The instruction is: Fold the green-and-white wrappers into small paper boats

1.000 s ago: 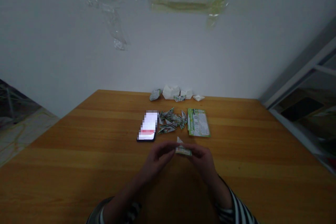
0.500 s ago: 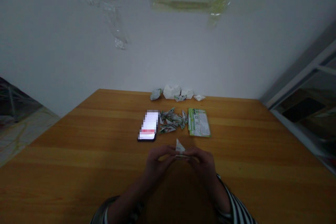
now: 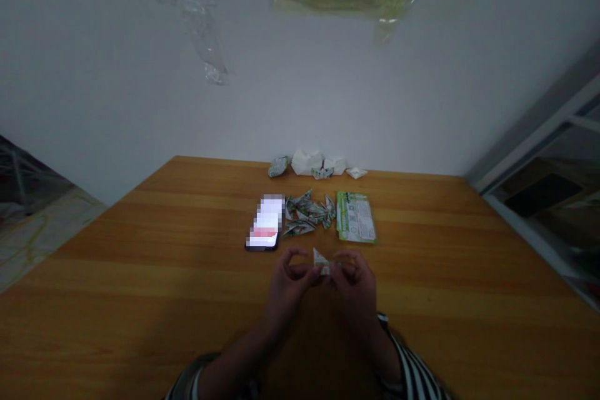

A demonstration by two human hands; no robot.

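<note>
A small piece of folded paper [image 3: 319, 259] with a pointed top is pinched between my two hands, above the near part of the table. My left hand [image 3: 290, 281] grips its left side between thumb and fingers. On its right side, my right hand [image 3: 354, 278] holds it the same way. The lower edges of the paper are partly covered by my fingertips. Just beyond lies a cluster of folded printed paper pieces [image 3: 309, 212], green and white. To its right is a flat stack of green and white printed sheets [image 3: 357, 219].
A phone [image 3: 266, 222] with a lit, blurred screen lies left of the folded pieces. Crumpled white tissue [image 3: 307, 162] and several small paper bits line the back edge by the wall. The wooden table [image 3: 140, 250] spreads out on both sides.
My hands have turned upward, with thumbs now at the near face of the folded paper and the fingers lifted and curled behind. The other things stay put.
</note>
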